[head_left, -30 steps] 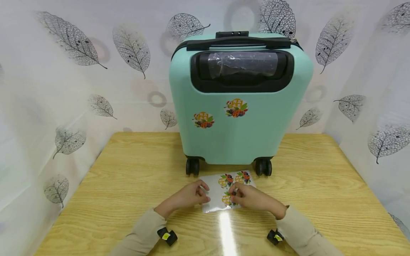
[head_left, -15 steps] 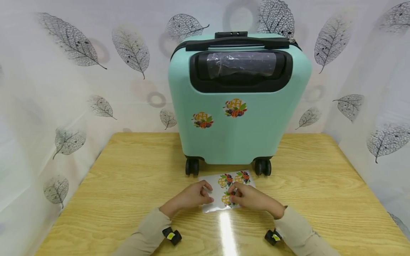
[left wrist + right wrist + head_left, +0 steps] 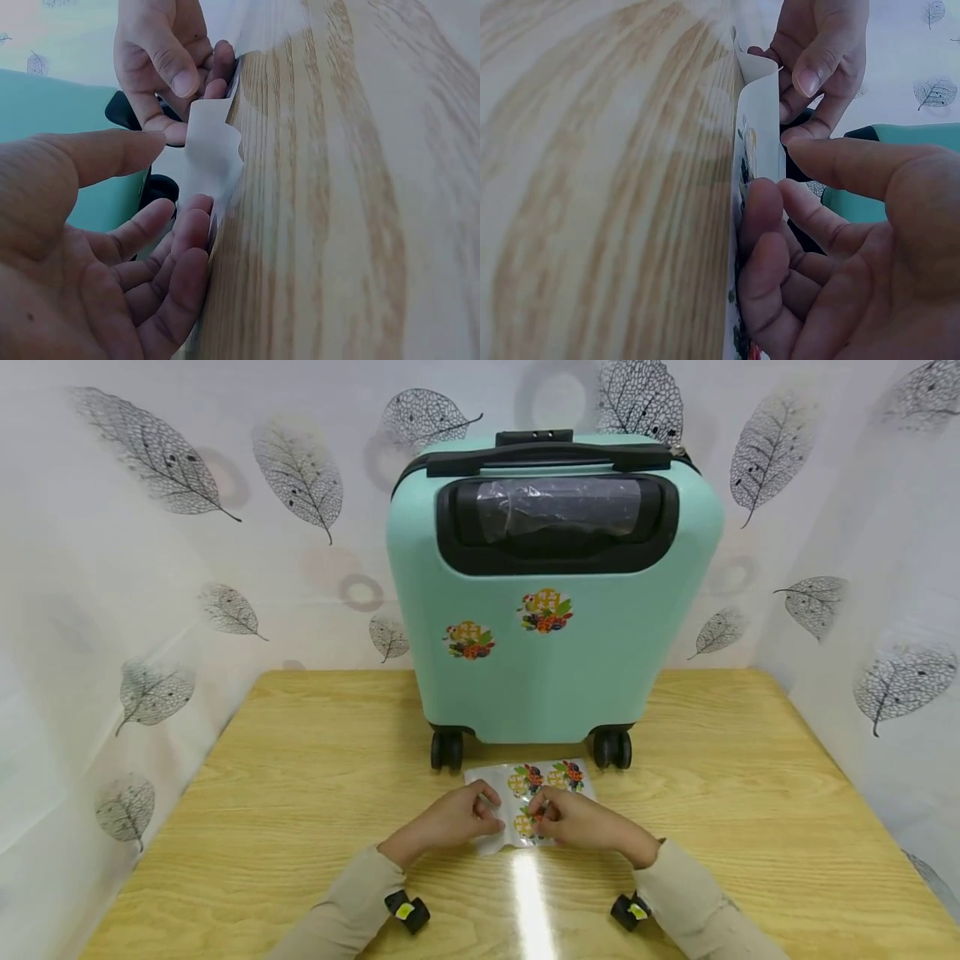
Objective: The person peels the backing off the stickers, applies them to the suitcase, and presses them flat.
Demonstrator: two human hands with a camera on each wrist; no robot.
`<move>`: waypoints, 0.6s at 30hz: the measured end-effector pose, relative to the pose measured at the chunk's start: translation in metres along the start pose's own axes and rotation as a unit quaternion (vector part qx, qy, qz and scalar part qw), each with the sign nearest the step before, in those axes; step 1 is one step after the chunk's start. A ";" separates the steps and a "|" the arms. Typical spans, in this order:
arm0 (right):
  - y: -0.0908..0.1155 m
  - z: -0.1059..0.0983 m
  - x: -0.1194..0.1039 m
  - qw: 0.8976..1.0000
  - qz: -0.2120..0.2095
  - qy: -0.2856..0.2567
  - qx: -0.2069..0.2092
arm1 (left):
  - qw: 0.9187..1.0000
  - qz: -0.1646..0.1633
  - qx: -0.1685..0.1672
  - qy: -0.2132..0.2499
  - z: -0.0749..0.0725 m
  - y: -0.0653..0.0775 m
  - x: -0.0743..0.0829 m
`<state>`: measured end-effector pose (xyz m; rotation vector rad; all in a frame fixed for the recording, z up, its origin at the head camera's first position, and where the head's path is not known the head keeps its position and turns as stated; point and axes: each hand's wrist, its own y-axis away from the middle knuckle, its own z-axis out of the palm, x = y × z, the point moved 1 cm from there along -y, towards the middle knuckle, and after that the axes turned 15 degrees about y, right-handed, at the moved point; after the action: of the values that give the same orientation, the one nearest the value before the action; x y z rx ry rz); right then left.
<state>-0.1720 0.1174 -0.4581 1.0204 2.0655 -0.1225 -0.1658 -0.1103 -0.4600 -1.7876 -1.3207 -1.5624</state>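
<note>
A white sticker sheet point(image 3: 491, 774) with several round fruit stickers lies on the table in front of the suitcase. My left hand point(image 3: 450, 818) is at its left part, loosely curled fingertips against the paper and thumb apart from them in the left wrist view. On the stickered part rests my right hand point(image 3: 588, 820), covering some of the front stickers. Its bent fingers point(image 3: 759, 214) touch the sheet, with a gap to the thumb in the right wrist view. Between the hands the paper point(image 3: 212, 150) bows up off the wood. Undersides of some fingers are hidden.
A mint-green suitcase point(image 3: 555, 685) stands upright behind the sheet, with black wheels point(image 3: 612, 748) and two fruit stickers point(image 3: 546, 611) on its front. Leaf-patterned cloth point(image 3: 315, 610) hangs behind and beside the wooden table point(image 3: 322, 735).
My left hand has shifted slightly right, toward the right hand. The sheet's front edge, smooth before, now bends upward between the hands. The head view has moved a little.
</note>
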 end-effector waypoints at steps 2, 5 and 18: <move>-0.001 0.000 0.001 1.000 -0.001 -0.004 0.002 | 1.000 -0.001 0.005 0.001 0.001 -0.001 0.001; -0.001 0.001 0.002 1.000 0.000 -0.006 0.007 | 1.000 0.002 0.018 -0.013 0.002 -0.003 0.002; 0.001 0.002 0.002 1.000 -0.002 -0.007 0.015 | 0.998 0.000 0.044 -0.037 0.004 -0.003 0.000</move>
<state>-0.1712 0.1183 -0.4605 1.0308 2.0596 -0.1630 -0.1667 -0.1061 -0.4622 -1.8066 -1.3998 -1.4287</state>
